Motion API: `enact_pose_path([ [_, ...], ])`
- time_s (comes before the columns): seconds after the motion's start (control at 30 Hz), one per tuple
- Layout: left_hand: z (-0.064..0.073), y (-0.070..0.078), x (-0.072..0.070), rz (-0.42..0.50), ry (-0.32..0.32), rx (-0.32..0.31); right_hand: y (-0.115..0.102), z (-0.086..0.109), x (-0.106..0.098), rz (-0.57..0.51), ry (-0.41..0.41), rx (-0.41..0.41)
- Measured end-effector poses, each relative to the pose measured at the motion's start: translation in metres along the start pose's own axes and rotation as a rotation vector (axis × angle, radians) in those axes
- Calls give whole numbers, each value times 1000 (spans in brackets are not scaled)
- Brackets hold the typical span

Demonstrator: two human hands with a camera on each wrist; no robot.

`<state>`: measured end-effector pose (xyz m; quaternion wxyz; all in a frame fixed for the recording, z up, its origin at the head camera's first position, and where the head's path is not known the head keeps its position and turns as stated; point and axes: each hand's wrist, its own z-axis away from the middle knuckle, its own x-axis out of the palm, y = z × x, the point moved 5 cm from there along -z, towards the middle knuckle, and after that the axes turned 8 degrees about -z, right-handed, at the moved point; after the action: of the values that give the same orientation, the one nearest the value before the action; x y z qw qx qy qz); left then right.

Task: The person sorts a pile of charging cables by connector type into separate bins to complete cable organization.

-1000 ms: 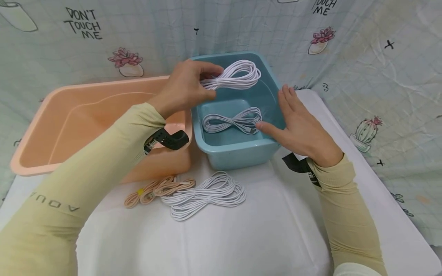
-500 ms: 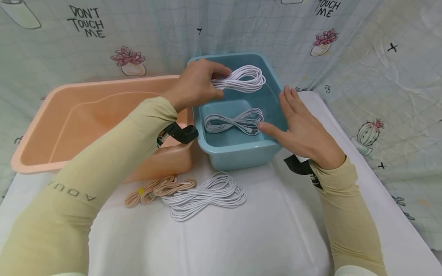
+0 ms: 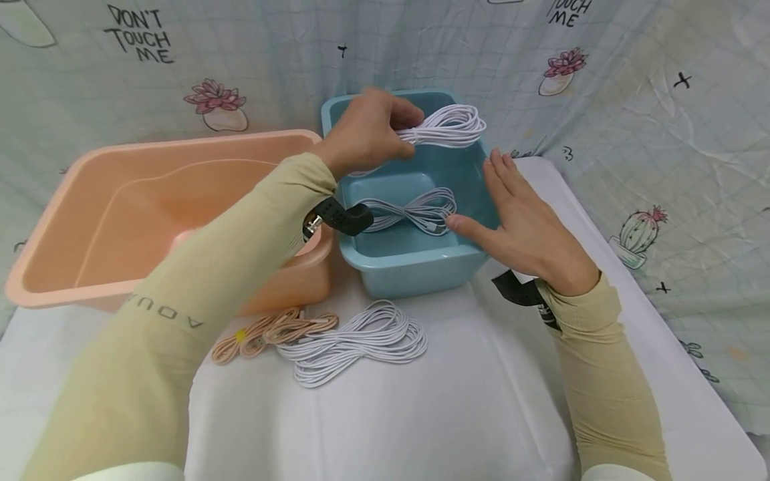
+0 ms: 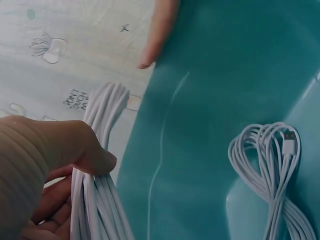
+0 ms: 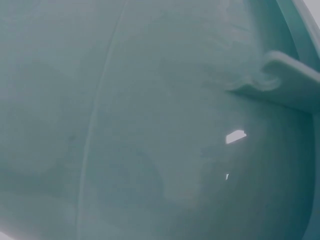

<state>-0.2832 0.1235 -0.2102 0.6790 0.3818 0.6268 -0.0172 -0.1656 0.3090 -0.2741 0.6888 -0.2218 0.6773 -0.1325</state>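
Note:
My left hand (image 3: pixel 373 130) pinches a coiled white cable (image 3: pixel 452 127) and holds it over the back of the blue bin (image 3: pixel 415 257). In the left wrist view the thumb presses across the bundled strands of that cable (image 4: pixel 100 195). Another white cable (image 3: pixel 415 210), tied in a figure eight, lies on the bin's floor; its USB plug (image 4: pixel 289 144) shows in the left wrist view. My right hand (image 3: pixel 529 227) lies with straight fingers along the bin's right wall, thumb pointing inward over the rim. The right wrist view holds only the bin's blue-green wall (image 5: pixel 140 125).
To the left stands a larger peach bin (image 3: pixel 120 200), partly behind my left forearm. In front of the bins, a beige cable bundle (image 3: pixel 271 334) with a yellow tie touches a white cable coil (image 3: pixel 361 344) on the white tablecloth (image 3: pixel 421 427). A printed curtain (image 3: pixel 271 67) hangs behind.
My left hand has moved right and slightly back with the coiled white cable, further over the blue bin. The right hand stays against the bin's side.

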Motion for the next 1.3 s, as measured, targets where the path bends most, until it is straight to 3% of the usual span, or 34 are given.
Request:
enact_pose_path([
  [0.13,-7,2,5,-16,-15,-12,0,0,0,-4,1,-4],
  [0.4,-14,-5,16,-74,-48,-104,0,0,-1,3,5,-7],
  [0.63,-13,-11,19,-112,-69,-121,0,0,-1,0,14,-10],
  [0.77,-13,-10,21,-114,-65,-99,1,0,-1,5,17,-7],
  [0.93,-9,-10,9,-120,-17,-98,-2,1,-2,-7,19,-19],
  [1.3,17,-8,-20,-136,-19,-64,-3,4,-4,-18,12,-19],
])
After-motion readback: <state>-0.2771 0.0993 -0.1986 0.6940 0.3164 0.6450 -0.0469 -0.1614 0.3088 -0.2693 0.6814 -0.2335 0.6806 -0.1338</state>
